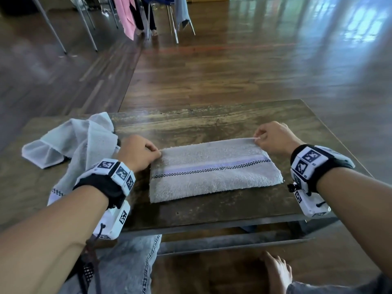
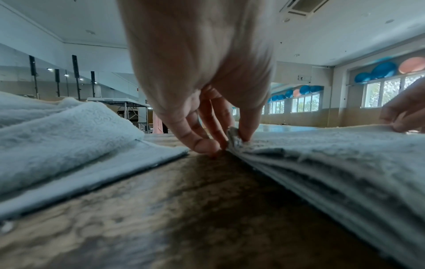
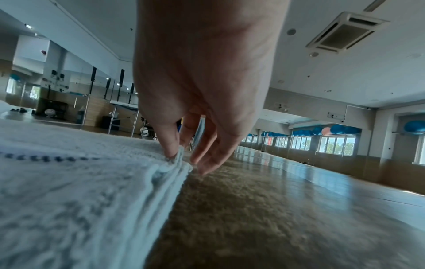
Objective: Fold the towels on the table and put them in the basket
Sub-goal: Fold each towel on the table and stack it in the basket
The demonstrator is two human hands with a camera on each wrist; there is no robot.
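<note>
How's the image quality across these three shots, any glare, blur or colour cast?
Head view: sharp on the folded towel, window glare on the floor. Left wrist view: bluish cast, table blurred up close. Right wrist view: same cast, right hand soft, near towel blurred.

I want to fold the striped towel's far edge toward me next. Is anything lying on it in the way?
Nothing visible. The left hand and right hand pinch the striped towel at its far corners; the crumpled towel lies apart, left.

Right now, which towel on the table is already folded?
The grey striped towel at centre: flat, layered rectangle, both hands pinching its far corners. The white towel to its left lies crumpled, with the left hand beside it.
</note>
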